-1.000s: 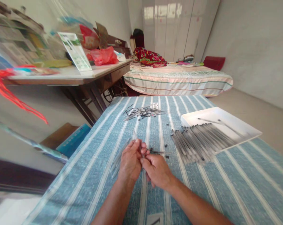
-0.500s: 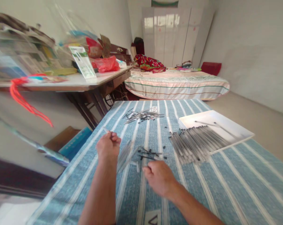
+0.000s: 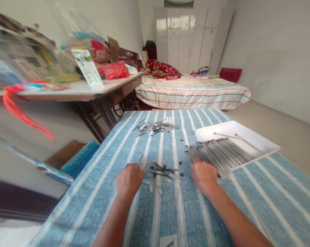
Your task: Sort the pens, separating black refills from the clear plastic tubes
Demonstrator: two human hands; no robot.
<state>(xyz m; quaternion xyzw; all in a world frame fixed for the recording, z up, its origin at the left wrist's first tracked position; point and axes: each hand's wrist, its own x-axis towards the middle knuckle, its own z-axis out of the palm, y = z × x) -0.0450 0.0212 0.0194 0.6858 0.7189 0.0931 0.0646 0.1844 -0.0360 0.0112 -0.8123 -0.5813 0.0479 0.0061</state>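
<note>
Left hand [image 3: 129,179] is curling at clear tubes [image 3: 141,160] left of the white tray [image 3: 236,126], right hand [image 3: 204,174] at pens [image 3: 218,153] overlapping its edge; cannot tell whether either is gripping. 2 thin rods [image 3: 225,136] are lying inside the tray.

The striped cloth [image 3: 144,221] bears a white tray [image 3: 228,129], grey pens [image 3: 219,151], dark rods [image 3: 163,168] and small clear pieces [image 3: 151,186]

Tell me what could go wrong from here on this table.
The right hand is at the left end of the closely packed row of pens; a nudge could knock them out of line.
Small black pieces lie loose on the striped cloth and might get brushed away.
The left hand is close to thin black sticks, so it may scatter them.
</note>
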